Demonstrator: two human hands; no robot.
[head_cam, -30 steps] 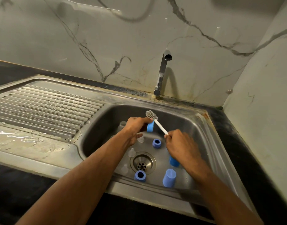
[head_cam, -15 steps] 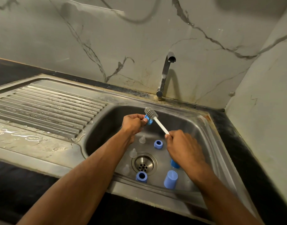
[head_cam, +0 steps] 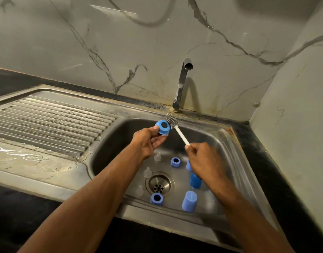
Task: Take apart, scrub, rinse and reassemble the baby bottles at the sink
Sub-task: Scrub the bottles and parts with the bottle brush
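Left hand (head_cam: 148, 141) up over the basin, thumb and fingertips pinching a blue collar (head_cam: 162, 127) by its rim, the ring tipped so its dark opening faces the camera. Right hand (head_cam: 205, 161) wrapped tight round the white handle of the brush (head_cam: 177, 129), fingers curled closed, and the grey bristle head sits against the collar's right edge, touching it, up near the back wall of the sink (head_cam: 235, 152). The tap (head_cam: 182, 83) stands just behind, spout pointing forward, no water visible from it.

Down in the basin, the rest of the bottle parts lie scattered round the drain (head_cam: 159, 184). A second collar (head_cam: 175, 162) sits beyond the drain, a third collar (head_cam: 156, 199) at the near edge. Three clear teats on the left side of the drain: far teat (head_cam: 157, 156), middle teat (head_cam: 147, 172), near teat (head_cam: 139, 191) (that last one is faint against the steel). To the right, a blue cap (head_cam: 189, 200) stands upright near the front wall, another cap (head_cam: 195, 180) just behind it, and a third blue piece (head_cam: 188, 165) peeks out from under the right hand, too hidden to tell what it is.

Off to the left the ribbed drainboard (head_cam: 47, 121) carries puddles of water along its near side
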